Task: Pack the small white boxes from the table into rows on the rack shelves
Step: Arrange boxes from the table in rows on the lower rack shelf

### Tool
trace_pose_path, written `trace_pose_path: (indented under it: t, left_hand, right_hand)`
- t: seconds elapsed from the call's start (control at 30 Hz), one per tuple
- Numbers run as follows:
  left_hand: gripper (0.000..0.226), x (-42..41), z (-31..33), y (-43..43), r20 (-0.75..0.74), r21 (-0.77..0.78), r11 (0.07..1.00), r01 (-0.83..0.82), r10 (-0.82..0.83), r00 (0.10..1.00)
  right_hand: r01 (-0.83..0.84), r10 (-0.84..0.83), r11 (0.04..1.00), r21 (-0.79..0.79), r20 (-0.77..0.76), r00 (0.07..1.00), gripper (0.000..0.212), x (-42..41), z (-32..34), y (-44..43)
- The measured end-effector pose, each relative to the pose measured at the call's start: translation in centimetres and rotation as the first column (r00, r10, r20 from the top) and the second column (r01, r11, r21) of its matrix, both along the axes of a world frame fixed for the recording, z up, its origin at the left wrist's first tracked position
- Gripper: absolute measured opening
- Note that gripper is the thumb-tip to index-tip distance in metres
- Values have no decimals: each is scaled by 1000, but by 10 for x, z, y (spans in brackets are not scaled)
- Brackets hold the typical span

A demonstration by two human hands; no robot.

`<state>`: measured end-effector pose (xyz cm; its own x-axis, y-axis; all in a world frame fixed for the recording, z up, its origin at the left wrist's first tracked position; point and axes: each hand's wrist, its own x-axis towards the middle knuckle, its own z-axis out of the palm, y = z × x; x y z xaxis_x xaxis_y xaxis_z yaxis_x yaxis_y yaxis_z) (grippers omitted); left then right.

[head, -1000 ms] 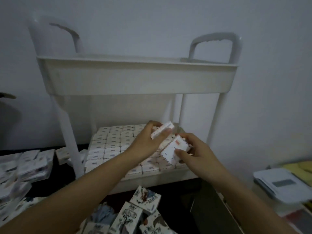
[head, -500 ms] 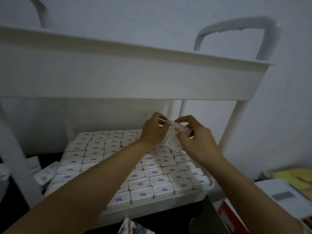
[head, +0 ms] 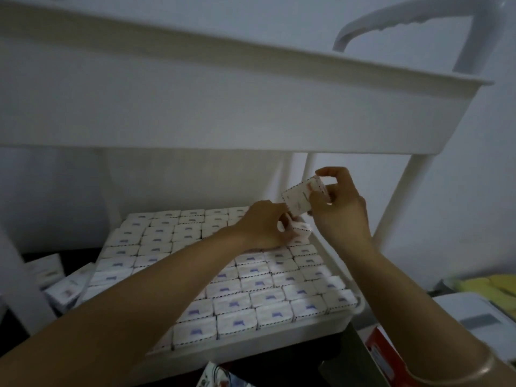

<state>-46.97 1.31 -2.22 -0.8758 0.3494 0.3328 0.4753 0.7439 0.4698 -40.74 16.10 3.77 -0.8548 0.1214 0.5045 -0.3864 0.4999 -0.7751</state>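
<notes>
I read the left hand (head: 262, 227) low over the far right part of the lower shelf (head: 251, 350), its fingers (head: 282, 226) curled and pinching a lower box (head: 302, 227) that sits just above the packed boxes (head: 237, 303). Whether that box already touches the row beneath it, I cannot tell. The right hand (head: 339, 208) is just beside and slightly higher, with thumb and fingers pinching a raised box (head: 296, 201). This box is held tilted in the air, clear of the shelf, with its printed broad face turned toward the camera. The packed boxes fill the lower shelf in tight, straight rows, printed tops up, reaching the front rim. The upper shelf (head: 223, 107) spans the view above both hands, and a rack handle (head: 405, 20) rises at its right end. A thin bracelet (head: 458, 372) circles the right wrist. More loose boxes (head: 67, 289) lie on the dark tabletop (head: 16, 328) left of the rack. A red carton (head: 382, 356) sits at lower right.
</notes>
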Motion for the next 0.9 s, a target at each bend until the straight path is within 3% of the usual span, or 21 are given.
trace_pose_path:
  t: [0.07,0.17,0.27,0.37,0.43,0.53,0.63,0.77,0.9]
  left_hand:
    - [23,3,4,-2,-30,-40,999,7,-8,1000]
    - [18,6,7,-3,-37,-136,991,-10,5,999]
    - [24,15,5,-2,-122,-255,966,-45,14,992]
    - [33,26,3,-1,-314,-397,911,-110,-23,949]
    - [34,32,6,-2,-363,-420,899,-122,-43,931]
    - [29,43,9,-5,-243,-324,942,-87,6,970]
    - [26,55,10,-15,-124,-96,990,-101,89,988]
    - [22,79,19,-35,-24,55,989,-137,138,990]
    - [22,120,24,-55,-29,106,982,-154,158,987]
  right_hand:
    - [93,-89,980,176,-32,995,40,-11,-2,-2]
    - [142,-200,933,329,149,968,47,-33,-4,-6]
    - [70,-197,877,476,221,955,49,-48,-10,-9]
    - [-33,-145,838,545,282,948,41,-57,-15,-11]
    - [-162,-77,822,546,388,918,36,-62,-15,-12]
    - [-344,-4,754,559,528,849,31,-65,-21,-15]
    - [-370,-27,736,567,571,820,24,-68,-36,-16]
    - [-341,-29,783,520,578,816,47,-66,-42,-14]
    - [-311,-36,747,587,503,864,64,-50,-36,-14]
